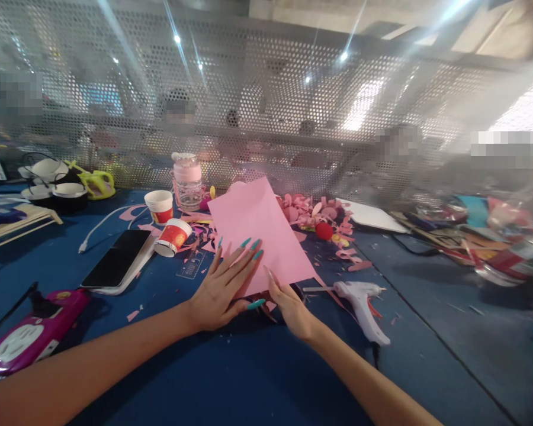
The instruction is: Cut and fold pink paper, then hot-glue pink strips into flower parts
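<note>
A pink paper sheet (260,234) lies on the blue table (231,378) in front of me. My left hand (224,287) rests flat on the sheet's near left part, fingers spread, with teal nails. My right hand (291,307) sits at the sheet's near edge, fingers curled against it as if pinching the edge; what lies under them is hidden. A white glue gun (364,299) lies just right of my right hand.
A black phone (118,266) on a white case lies at left, with two red paper cups (166,222), a pink-lidded jar (187,177) and pink paper scraps (320,216) behind. A magenta power strip (31,334) sits near left. A perforated metal screen (266,106) backs the table.
</note>
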Available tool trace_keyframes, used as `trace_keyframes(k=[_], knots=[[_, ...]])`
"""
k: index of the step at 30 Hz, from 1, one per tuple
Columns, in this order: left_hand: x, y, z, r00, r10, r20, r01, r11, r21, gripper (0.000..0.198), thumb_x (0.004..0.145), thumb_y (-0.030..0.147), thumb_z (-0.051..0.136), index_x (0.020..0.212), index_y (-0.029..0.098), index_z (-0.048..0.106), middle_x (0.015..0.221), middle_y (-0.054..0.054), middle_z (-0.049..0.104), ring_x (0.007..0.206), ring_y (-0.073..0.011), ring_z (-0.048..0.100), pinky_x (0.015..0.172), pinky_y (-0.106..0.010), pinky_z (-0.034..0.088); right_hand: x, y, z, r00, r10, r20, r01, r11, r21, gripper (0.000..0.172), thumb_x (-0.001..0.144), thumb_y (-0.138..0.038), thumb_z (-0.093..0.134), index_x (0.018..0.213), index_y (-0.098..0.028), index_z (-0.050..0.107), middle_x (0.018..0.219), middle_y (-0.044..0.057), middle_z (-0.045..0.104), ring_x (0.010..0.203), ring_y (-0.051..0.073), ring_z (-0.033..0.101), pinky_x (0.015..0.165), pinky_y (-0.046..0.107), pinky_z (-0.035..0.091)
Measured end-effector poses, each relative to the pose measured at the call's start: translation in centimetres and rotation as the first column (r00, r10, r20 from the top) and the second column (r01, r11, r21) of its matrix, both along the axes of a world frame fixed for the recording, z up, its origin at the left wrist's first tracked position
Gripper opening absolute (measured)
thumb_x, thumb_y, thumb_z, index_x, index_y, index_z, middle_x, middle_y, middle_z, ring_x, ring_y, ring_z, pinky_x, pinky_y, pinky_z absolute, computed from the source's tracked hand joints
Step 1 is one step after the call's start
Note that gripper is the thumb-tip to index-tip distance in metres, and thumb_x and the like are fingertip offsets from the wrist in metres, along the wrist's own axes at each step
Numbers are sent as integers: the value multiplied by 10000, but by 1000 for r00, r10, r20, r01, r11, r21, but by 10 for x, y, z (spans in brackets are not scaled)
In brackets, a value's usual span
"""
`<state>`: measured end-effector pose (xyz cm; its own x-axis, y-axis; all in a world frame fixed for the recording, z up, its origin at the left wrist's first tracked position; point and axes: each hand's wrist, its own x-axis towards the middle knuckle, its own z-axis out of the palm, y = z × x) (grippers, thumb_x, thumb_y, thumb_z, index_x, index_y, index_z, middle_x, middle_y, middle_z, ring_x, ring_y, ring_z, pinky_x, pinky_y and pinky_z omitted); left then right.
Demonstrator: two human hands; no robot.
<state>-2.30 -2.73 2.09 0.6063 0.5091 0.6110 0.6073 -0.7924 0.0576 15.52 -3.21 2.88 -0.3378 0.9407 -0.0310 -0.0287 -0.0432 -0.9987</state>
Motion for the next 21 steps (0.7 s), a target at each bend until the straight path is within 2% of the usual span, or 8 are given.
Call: trace_keyframes(k=[4,6,8,9,11,13,16,21], knots=[[-1,0,-3,998,-28,50,29,999,-23,511,907,344,203,1367,124,176,1359,-164,366,1298,-251,237,1026,-526,180,-2,3,-3,1000,-17,-11,17,998,64,445,698,-586,542,922,-212,633,528,-36,451,467,100,397,470,240,360],[-3,2,-8,978,24,205,-26,1000,5,454,896,262,266,1330,132,240,1291,-166,430,1236,-247,331,979,-491,280,-4,5,-6,1000,-7,-22,8,999,41,453,697,-591,539,893,-191,622,504,-50,416,444,89,373,449,234,333],[-4,3,-12,926,96,365,-126,990,58,380,869,246,358,1228,122,347,1124,-161,515,1080,-247,446,887,-457,363,-6,5,-7,1000,6,-30,-7,1000,-5,447,694,-599,536,864,-192,606,491,-59,394,427,83,348,428,231,307],[-5,3,-13,913,121,390,-164,983,80,324,854,262,398,1146,121,403,1015,-142,540,978,-241,479,833,-440,386,-7,5,-8,999,13,-35,-14,1000,-26,444,692,-605,534,854,-197,596,485,-62,386,419,81,338,416,230,293],[-3,3,-11,938,150,314,-193,975,113,248,837,330,432,976,129,474,841,-101,537,803,-225,477,726,-406,397,-9,4,-9,999,29,-43,-31,999,-41,444,672,-624,543,811,-203,575,484,-64,388,416,79,335,407,228,279],[0,1,-8,969,174,173,-197,972,125,253,841,359,403,883,130,503,757,-86,526,719,-218,449,645,-374,375,-10,2,-10,999,39,-29,-40,999,-22,456,652,-652,541,717,-201,543,491,-56,410,429,80,354,420,229,292],[6,-1,-4,977,208,49,-213,963,167,210,846,278,374,825,133,524,737,-86,537,685,-213,438,600,-349,334,-12,0,-11,998,59,13,-59,998,10,495,675,-688,472,599,-199,475,478,-42,429,423,82,374,428,237,312],[12,-4,-5,968,249,-14,-242,949,200,145,844,210,403,799,146,525,737,-61,551,668,-190,449,608,-332,309,-16,-3,-11,997,54,48,-55,998,7,547,716,-721,338,592,-202,459,459,-34,448,401,93,415,415,243,357]])
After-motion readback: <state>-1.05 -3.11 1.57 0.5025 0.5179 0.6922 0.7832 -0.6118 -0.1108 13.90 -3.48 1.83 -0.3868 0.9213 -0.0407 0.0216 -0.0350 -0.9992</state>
